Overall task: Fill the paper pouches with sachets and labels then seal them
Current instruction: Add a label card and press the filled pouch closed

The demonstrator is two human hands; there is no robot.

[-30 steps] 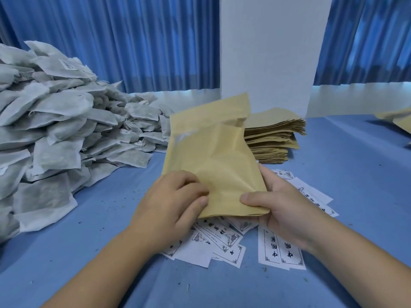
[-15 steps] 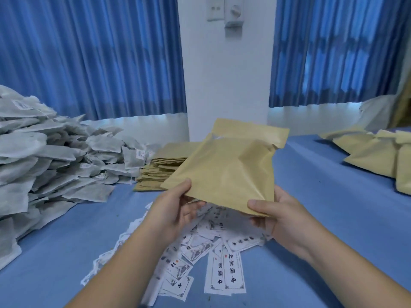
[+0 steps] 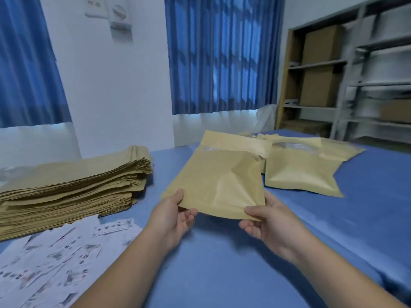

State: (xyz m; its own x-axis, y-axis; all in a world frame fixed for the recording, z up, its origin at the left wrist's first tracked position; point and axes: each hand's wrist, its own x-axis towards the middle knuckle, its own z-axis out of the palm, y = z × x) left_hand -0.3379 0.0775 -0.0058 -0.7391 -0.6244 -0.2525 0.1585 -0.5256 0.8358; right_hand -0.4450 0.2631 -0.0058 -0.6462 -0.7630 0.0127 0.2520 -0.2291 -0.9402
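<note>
Brown paper pouch [image 3: 222, 181], pinched by left hand [image 3: 171, 221] and right hand [image 3: 270, 221], points to twelve o'clock, with filled pouches [image 3: 300, 174] at two o'clock, nearer the right one.

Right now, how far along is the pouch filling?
Done: a few bulging pouches lie at right. In hand: left hand and right hand hold one pouch by its bottom corners. Still to do: a tall stack of flat pouches and loose labels.
</note>
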